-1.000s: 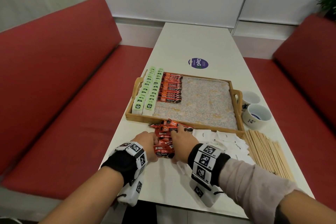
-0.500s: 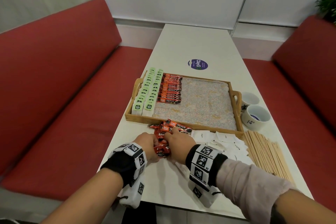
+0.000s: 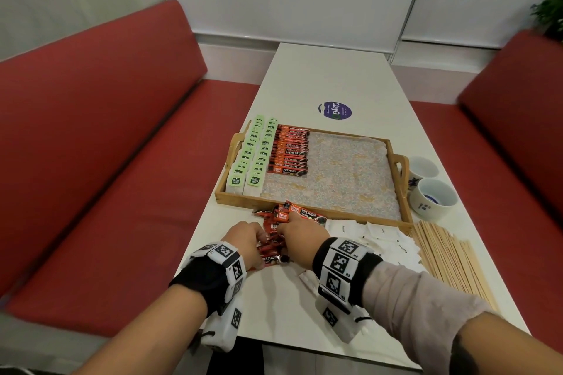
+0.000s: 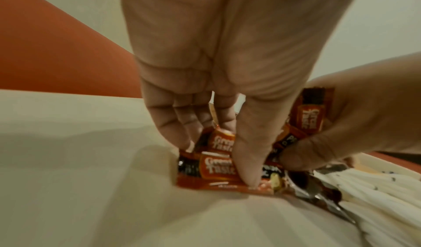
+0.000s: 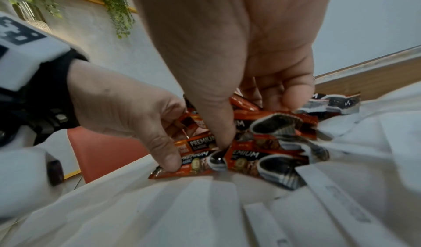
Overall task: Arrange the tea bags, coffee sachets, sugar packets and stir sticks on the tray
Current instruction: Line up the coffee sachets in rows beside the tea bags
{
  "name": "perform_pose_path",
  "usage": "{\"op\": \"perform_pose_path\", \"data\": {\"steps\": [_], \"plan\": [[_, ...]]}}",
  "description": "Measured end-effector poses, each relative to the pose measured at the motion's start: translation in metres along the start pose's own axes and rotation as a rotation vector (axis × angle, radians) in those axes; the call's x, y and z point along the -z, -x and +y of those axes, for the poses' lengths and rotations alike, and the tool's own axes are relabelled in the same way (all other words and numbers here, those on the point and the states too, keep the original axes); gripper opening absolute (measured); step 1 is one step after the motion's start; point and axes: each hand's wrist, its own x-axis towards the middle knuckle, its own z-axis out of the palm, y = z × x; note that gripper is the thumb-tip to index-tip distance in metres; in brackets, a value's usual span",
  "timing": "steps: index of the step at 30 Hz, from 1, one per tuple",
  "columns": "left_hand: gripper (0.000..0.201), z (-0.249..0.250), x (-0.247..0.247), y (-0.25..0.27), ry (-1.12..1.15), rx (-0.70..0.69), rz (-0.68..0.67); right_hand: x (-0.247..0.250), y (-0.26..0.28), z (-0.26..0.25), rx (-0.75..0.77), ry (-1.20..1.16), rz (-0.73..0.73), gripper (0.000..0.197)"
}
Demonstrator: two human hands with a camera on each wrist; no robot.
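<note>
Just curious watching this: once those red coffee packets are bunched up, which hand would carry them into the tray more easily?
Probably the right hand: it sits nearer the tray's bare patterned part beside the coffee row. The left hand is further away.

We are seeing the left hand [image 4: 218, 67] pinching coffee sachets [image 4: 216, 169] on the table [image 4: 79, 187]; the right hand [image 4: 364, 124] is gripping sachets alongside, white packets [image 4: 376, 187] lying near.
</note>
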Motion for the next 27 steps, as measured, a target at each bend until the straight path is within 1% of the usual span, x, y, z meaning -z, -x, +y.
{"op": "perform_pose_path", "data": {"steps": [6, 10, 13, 15, 16, 18, 20, 21, 22, 25, 26, 27], "plan": [[0.057, -0.007, -0.001, 0.002, 0.036, 0.016, 0.024, -0.001, -0.004, -0.001, -0.005, -0.006, 0.041, 0.03], [0.072, -0.01, 0.002, 0.003, 0.083, 0.062, 0.056, 0.01, -0.005, 0.004, -0.016, -0.005, 0.051, 0.029], [0.089, -0.012, 0.008, 0.004, 0.198, 0.094, 0.059, 0.024, -0.003, 0.007, -0.024, -0.006, 0.072, 0.029], [0.095, -0.012, 0.014, 0.005, 0.285, 0.099, 0.069, 0.034, -0.001, 0.011, -0.024, -0.04, 0.08, 0.031], [0.096, -0.011, 0.017, 0.005, 0.336, 0.1, 0.076, 0.04, -0.001, 0.012, -0.022, -0.062, 0.088, 0.028], [0.094, -0.011, 0.024, 0.005, 0.443, 0.097, 0.092, 0.05, 0.0, 0.016, -0.021, -0.15, 0.126, 0.014], [0.085, -0.008, 0.032, 0.001, 0.553, 0.056, 0.092, 0.06, 0.0, 0.018, -0.027, -0.273, 0.157, 0.013], [0.083, -0.007, 0.036, 0.0, 0.632, 0.018, 0.067, 0.064, 0.0, 0.019, -0.026, -0.333, 0.173, 0.014], [0.084, -0.003, 0.041, 0.0, 0.727, -0.023, 0.023, 0.068, 0.0, 0.019, -0.022, -0.391, 0.185, 0.018], [0.116, 0.009, 0.054, 0.003, 0.988, -0.133, -0.095, 0.077, 0.0, 0.019, 0.011, -0.56, 0.17, 0.023], [0.119, 0.012, 0.057, 0.002, 1.035, -0.164, -0.114, 0.078, -0.001, 0.019, 0.03, -0.602, 0.162, 0.024], [0.117, 0.015, 0.059, 0.001, 1.064, -0.194, -0.129, 0.08, -0.001, 0.018, 0.055, -0.634, 0.155, 0.024]]}}
